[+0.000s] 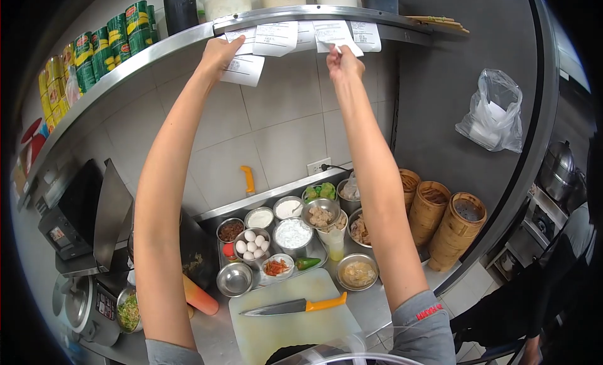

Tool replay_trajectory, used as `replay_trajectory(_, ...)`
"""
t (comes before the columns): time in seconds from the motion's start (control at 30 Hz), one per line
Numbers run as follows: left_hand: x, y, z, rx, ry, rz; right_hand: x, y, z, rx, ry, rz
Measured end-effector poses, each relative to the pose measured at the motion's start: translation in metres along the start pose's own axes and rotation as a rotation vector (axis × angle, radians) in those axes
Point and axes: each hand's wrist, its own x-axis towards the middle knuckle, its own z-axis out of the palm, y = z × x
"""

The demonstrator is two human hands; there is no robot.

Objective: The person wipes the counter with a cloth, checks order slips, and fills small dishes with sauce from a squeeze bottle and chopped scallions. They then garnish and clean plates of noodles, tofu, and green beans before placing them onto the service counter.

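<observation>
Both my arms reach up to a row of printed paper receipts hanging from the metal shelf edge. My left hand (221, 53) is closed at the left end of the row, fingertips pinched on a receipt (241, 37); a lower receipt (245, 70) hangs beside that hand. Toward the right end, my right hand (345, 64) pinches the bottom of another receipt (335, 32), which is bent outward. Between the hands hangs a wide receipt (276, 38). Far below, a knife (292, 306) with an orange handle lies on a cutting board (282, 341).
The shelf (326, 12) carries containers and cans (118, 35). On the counter stand several metal bowls, one with eggs (252, 242), and bamboo steamers (461, 224). A microwave (72, 214) sits left; a plastic bag (493, 114) hangs right. A person in dark clothes (521, 289) stands lower right.
</observation>
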Motion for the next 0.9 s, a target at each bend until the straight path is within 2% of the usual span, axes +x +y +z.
replay_trajectory(0.13, -0.011, 0.004, -0.007, 0.098, -0.009, 0.017, 0.0, -0.005, 0.034, -0.067, -0.007, -0.009)
replay_trajectory(0.23, -0.013, -0.009, -0.012, 0.023, -0.095, 0.036, -0.008, -0.009, 0.036, -0.109, -0.044, -0.02)
replay_trajectory(0.27, -0.013, -0.012, -0.014, 0.028, -0.101, 0.045, -0.009, -0.014, 0.034, -0.126, 0.01, 0.013)
replay_trajectory(0.33, -0.02, -0.011, -0.015, 0.041, -0.107, 0.068, 0.002, -0.012, 0.019, -0.229, -0.109, -0.159)
replay_trajectory(0.43, -0.017, -0.013, -0.017, 0.085, -0.105, 0.072, -0.006, -0.013, 0.018, -0.464, -0.124, -0.371)
replay_trajectory(0.63, -0.016, -0.013, -0.013, 0.07, -0.122, 0.034, -0.014, 0.002, 0.018, -0.173, -0.023, 0.035)
replay_trajectory(0.73, -0.011, -0.013, -0.017, 0.078, -0.093, 0.024, -0.003, 0.007, 0.015, -0.103, -0.192, 0.247)
replay_trajectory(0.9, 0.0, -0.017, -0.016, 0.115, 0.006, 0.092, 0.003, 0.01, 0.035, -0.138, -0.209, 0.221)
